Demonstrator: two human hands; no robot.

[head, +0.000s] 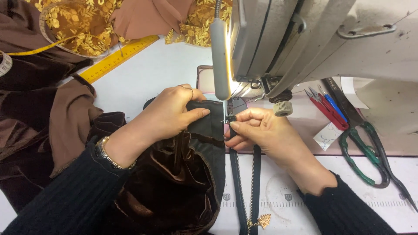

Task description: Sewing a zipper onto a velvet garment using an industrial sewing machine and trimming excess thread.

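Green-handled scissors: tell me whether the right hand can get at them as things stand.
Probably yes, but not freely. The green-handled scissors lie on the table just right of the right hand, with nothing between them. That hand's fingers are pinching the top of the black zipper at the needle, so it must let go first.

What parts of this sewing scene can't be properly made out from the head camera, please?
- Needle and presser foot: hidden behind the right hand and the lamp's glare.
- Zipper top end: covered by the right fingertips.
- Dark brown velvet fabric: its seam edge lies under the left hand.
- Green-handled scissors: tips cut off by the frame's right edge.
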